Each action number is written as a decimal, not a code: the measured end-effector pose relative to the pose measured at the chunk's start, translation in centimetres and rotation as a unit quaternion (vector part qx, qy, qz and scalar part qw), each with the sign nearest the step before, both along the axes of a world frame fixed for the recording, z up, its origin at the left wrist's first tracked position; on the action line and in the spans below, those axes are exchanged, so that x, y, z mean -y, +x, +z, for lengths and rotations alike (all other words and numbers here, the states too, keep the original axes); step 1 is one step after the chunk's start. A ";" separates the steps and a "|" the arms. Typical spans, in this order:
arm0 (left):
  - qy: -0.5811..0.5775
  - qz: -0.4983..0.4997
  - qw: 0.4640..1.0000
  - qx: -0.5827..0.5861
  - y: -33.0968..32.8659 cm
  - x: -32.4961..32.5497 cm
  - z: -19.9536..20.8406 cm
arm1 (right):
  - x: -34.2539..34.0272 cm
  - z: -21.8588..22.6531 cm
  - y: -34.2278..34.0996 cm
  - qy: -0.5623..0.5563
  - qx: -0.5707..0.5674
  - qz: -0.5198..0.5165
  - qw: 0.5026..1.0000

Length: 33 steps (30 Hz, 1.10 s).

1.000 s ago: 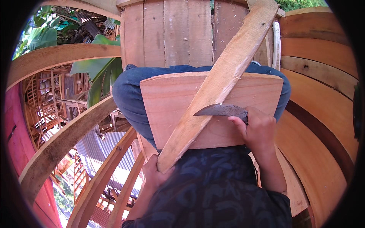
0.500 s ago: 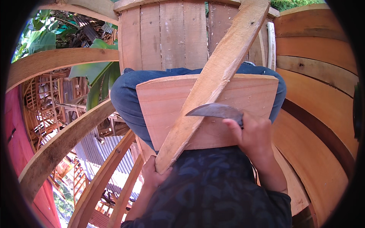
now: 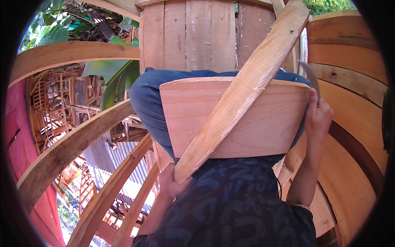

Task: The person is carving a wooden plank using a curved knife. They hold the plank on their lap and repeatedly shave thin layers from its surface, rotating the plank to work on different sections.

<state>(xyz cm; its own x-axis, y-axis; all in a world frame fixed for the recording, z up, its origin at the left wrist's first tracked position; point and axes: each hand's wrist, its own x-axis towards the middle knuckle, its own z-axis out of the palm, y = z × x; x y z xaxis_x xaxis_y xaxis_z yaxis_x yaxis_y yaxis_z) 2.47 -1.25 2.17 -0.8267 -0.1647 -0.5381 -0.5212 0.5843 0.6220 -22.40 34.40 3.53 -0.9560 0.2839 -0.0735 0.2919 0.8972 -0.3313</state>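
Note:
A long wooden plank (image 3: 242, 96) slants from my waist up to the far right, with a rough, splintered right edge. My left hand (image 3: 170, 181) is closed round its near end. Under the plank, a flat wooden board (image 3: 193, 111) with a curved far edge rests across my lap. My right hand (image 3: 319, 113) is raised to the right of the board and grips a curved knife (image 3: 310, 78) whose blade points up, apart from the plank. Its handle is mostly hidden in the fingers.
My crossed legs in blue jeans (image 3: 150, 107) lie under the board. Ahead is a platform of planks (image 3: 197, 37). Horizontal boards (image 3: 345, 99) wall the right side. Wooden rails (image 3: 70, 152) run on the left, with metal roofing sheets (image 3: 111, 164) and large leaves (image 3: 111, 76) beyond.
My right hand has swung the knife off the plank, up and to the right. The left hand still holds the plank's near end. The whole view has shifted slightly.

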 end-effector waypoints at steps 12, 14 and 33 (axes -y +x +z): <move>0.069 0.006 0.997 0.021 -1.3 0.0 0.6 | 7.7 1.3 4.8 -0.092 0.053 0.265 0.958; 0.069 -0.005 0.997 0.028 -1.3 0.0 0.5 | 7.3 1.1 4.4 -0.041 0.034 0.277 0.959; 0.106 -0.021 0.992 0.069 -0.3 0.5 -0.1 | 7.9 1.5 4.4 -0.038 0.011 0.295 0.955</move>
